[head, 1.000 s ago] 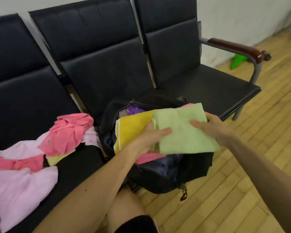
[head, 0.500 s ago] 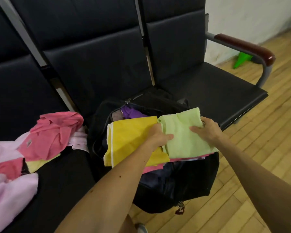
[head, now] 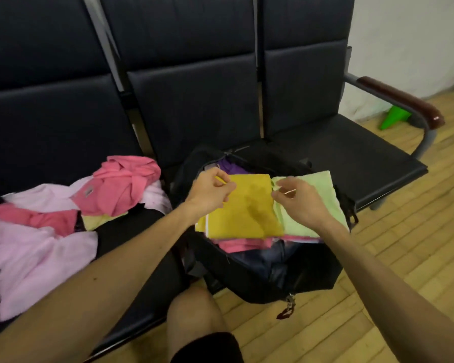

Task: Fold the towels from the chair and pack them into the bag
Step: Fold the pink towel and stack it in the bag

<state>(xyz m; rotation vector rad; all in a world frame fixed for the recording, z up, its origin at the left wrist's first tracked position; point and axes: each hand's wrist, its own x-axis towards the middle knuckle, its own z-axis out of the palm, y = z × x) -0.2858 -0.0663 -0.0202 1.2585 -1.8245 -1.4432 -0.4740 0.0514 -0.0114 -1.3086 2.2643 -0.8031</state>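
Note:
The black bag [head: 286, 279] stands open against the middle seat. On top of its contents a folded yellow towel [head: 247, 213] and a folded light green towel [head: 323, 195] lie flat side by side, over pink towels [head: 241, 243] and a purple one [head: 231, 167]. My left hand [head: 210, 192] hovers over the yellow towel's far left corner, fingers loosely curled. My right hand [head: 299, 200] hangs over the seam between the two towels, fingers apart, holding nothing. A heap of unfolded pink, light pink and pale yellow towels [head: 63, 218] lies on the left seat.
The black bench has an empty right seat [head: 351, 153] with a brown armrest [head: 399, 100]. My knee [head: 194, 318] is in front of the bag. A green object [head: 393, 117] lies on the wooden floor by the white wall.
The yellow and green towels went from my hands down onto the bag's contents. Both hands have let go and lifted slightly. The view has shifted to the right.

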